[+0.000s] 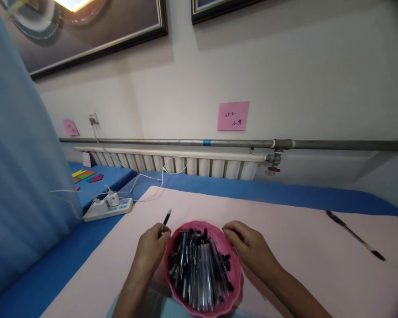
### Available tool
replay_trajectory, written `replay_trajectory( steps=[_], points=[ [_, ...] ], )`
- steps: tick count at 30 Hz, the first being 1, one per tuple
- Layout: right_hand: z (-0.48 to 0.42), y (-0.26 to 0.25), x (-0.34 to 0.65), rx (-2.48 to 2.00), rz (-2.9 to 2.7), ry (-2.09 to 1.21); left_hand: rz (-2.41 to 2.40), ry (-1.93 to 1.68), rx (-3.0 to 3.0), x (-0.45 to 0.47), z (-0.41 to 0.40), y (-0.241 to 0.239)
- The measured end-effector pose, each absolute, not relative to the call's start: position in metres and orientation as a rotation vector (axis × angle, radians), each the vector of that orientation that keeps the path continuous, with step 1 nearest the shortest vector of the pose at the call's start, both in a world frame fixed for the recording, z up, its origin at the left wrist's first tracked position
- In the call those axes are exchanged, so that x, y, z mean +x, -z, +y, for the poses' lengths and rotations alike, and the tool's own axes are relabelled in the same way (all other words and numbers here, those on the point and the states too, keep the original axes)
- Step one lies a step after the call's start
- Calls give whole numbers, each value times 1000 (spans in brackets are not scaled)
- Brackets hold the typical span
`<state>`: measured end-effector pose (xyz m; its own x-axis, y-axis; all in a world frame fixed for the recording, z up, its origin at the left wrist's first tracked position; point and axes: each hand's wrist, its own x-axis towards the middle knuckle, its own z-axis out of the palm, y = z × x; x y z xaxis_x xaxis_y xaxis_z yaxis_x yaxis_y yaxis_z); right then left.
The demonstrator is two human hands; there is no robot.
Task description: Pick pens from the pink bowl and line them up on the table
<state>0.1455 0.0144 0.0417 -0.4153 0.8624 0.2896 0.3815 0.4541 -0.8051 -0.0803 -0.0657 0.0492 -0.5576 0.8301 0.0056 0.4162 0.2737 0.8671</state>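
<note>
Soft, moderately bright indoor light; white-yellow glare on the upper-left framed picture (99,31); faint shadows on the wall (301,66) beneath the frames; glints along the clear pens (202,274), whose details blur; right-hand corners darkened; wide-angle stretching towards the edges.

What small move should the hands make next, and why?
I'd probably steady the pink bowl with the right hand before shifting the pen: that hand is at the rim with no pen visible in it, the left hand grips the pen, and loose pen parts are heaped in the bowl.
</note>
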Motion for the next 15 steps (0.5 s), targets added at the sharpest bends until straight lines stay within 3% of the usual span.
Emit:
replay_trajectory(
  steps=[4,15],
  points=[
    [14,-43,144,-1042,-2015,-811,2225,-943,1310,-70,-60,-41],
    [13,-41,143,-998,-2077,-759,2284,-832,1568,-48,-52,-43]
  ],
)
